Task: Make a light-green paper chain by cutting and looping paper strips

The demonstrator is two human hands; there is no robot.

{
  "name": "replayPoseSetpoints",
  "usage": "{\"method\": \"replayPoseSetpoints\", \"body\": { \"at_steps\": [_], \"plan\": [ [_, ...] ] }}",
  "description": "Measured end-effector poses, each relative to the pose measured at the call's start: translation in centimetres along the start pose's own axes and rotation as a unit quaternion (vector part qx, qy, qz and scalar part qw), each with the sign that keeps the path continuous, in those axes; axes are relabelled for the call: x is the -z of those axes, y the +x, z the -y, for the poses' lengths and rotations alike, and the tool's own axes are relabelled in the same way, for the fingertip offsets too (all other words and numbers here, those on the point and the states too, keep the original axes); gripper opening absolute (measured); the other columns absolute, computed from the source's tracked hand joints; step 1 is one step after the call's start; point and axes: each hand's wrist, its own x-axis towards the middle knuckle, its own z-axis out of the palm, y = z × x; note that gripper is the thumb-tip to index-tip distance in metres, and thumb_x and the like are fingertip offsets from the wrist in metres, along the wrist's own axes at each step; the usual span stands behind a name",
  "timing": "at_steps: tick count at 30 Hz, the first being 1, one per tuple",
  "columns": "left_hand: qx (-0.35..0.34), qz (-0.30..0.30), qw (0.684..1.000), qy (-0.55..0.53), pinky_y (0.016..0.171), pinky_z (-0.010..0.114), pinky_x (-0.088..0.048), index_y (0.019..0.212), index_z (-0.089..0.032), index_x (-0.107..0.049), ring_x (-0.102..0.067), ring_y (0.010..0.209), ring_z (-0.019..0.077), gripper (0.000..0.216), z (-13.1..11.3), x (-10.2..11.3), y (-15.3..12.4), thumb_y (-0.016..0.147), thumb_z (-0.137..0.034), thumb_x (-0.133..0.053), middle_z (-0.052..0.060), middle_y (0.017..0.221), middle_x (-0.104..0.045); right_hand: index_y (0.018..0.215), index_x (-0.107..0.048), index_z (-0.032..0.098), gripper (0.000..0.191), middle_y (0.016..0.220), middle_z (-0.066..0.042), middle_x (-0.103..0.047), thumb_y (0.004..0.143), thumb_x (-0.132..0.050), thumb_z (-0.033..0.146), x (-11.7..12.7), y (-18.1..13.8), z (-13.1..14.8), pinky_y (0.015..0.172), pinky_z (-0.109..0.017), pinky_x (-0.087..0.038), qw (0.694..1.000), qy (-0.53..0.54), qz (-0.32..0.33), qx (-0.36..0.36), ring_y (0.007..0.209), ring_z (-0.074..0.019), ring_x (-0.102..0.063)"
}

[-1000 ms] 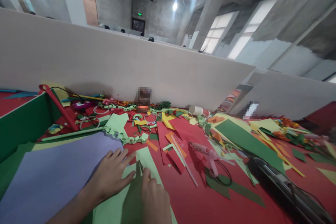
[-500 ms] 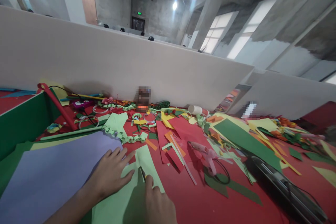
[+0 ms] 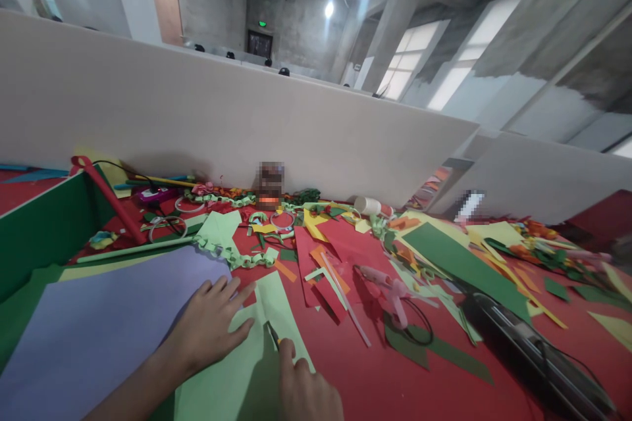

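Note:
My left hand [image 3: 212, 319] lies with fingers spread, pressing on a light green sheet of paper [image 3: 222, 378] and the edge of a purple sheet [image 3: 113, 316]. In my right hand [image 3: 306, 378] is a utility knife [image 3: 273, 334], of which the dark blade and a bit of yellow show; the rest is hidden in the fist. The blade's tip touches the green sheet, just right of my left thumb. A line runs up the sheet from near the tip toward its top edge.
A pink glue gun [image 3: 388, 286] with a black cord lies right of the sheet. Further right is a long black device [image 3: 538, 355]. Paper scraps, green paper chains [image 3: 232, 253] and a white cup [image 3: 368, 205] spread across the red table [image 3: 365, 381]. A green box [image 3: 54, 230] stands at left.
My right hand has drawn the knife a short way toward me and slightly right along the green sheet. My left hand has stayed in place.

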Motion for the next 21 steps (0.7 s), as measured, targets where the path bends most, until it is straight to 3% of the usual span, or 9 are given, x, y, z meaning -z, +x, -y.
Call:
{"method": "replayPoseSetpoints", "body": {
  "at_steps": [3,6,9,12,15,18,21],
  "plan": [
    [0.005,0.007,1.0,0.008,0.092,0.046,-0.04,0.144,-0.026,-0.058,-0.056,0.115,0.0329,0.05,-0.4,0.2,-0.1,0.097,-0.042,-0.052,0.012,0.129,-0.068,0.107,-0.064,0.019,0.035,0.063,-0.005,-0.072,0.085,-0.051,-0.005,-0.6,0.0,-0.4,0.042,-0.02,-0.051,1.0,0.007,0.02,0.007,0.051,-0.0247,-0.075],
    [0.043,0.009,0.998,0.041,0.091,0.049,-0.041,0.142,-0.022,-0.059,-0.058,0.113,0.0351,0.049,-1.3,0.5,-0.7,0.098,-0.043,-0.051,0.014,0.129,-0.067,0.113,-0.061,0.021,0.037,0.067,-0.005,-0.074,0.086,-0.052,-0.002,-1.4,0.2,-1.8,0.041,-0.02,-0.046,0.994,0.081,0.067,0.028,0.057,-0.0256,-0.076],
    [0.129,0.003,0.988,0.084,0.087,0.051,-0.045,0.136,-0.011,-0.062,-0.059,0.109,0.0394,0.057,-2.7,0.8,-1.7,0.096,-0.051,-0.056,0.021,0.122,-0.069,0.11,-0.058,0.023,0.023,0.065,-0.003,-0.074,0.095,-0.047,0.009,-2.4,0.0,-4.1,0.043,-0.019,-0.04,0.976,0.2,0.09,-0.018,0.06,-0.0237,-0.077],
    [0.177,0.026,0.977,0.116,0.08,0.047,-0.048,0.126,-0.009,-0.067,-0.064,0.099,0.0391,0.054,-3.9,0.8,-2.4,0.094,-0.052,-0.062,0.02,0.104,-0.073,0.108,-0.056,0.023,0.021,0.065,-0.003,-0.072,0.105,-0.035,0.024,-3.4,-0.7,-6.4,0.047,-0.019,-0.038,0.948,0.302,0.081,-0.051,0.061,-0.0219,-0.075],
    [0.179,0.049,0.976,0.113,0.076,0.042,-0.051,0.113,-0.012,-0.071,-0.068,0.092,0.035,0.038,-4.4,0.2,-2.6,0.094,-0.044,-0.064,0.017,0.099,-0.073,0.107,-0.056,0.022,0.031,0.068,-0.005,-0.072,0.107,-0.028,0.036,-4.1,-1.5,-7.6,0.05,-0.021,-0.039,0.925,0.374,0.062,-0.025,0.059,-0.0219,-0.073],
    [0.158,0.049,0.983,0.079,0.076,0.039,-0.051,0.104,-0.017,-0.073,-0.07,0.091,0.0316,0.021,-4.2,-0.2,-2.7,0.098,-0.032,-0.06,0.015,0.104,-0.073,0.104,-0.058,0.022,0.041,0.066,-0.004,-0.07,0.108,-0.024,0.045,-4.2,-2.0,-7.7,0.051,-0.022,-0.038,0.915,0.4,0.046,-0.044,0.055,-0.0208,-0.069],
    [0.095,0.056,0.993,0.046,0.084,0.043,-0.05,0.108,-0.023,-0.073,-0.068,0.102,0.0314,0.03,-3.3,0.2,-2.9,0.099,-0.012,-0.047,0.012,0.109,-0.074,0.1,-0.061,0.023,0.045,0.065,-0.003,-0.068,0.105,-0.028,0.053,-3.9,-2.4,-7.1,0.054,-0.022,-0.04,0.905,0.416,0.049,-0.075,0.056,-0.0192,-0.066]
  ]
}}
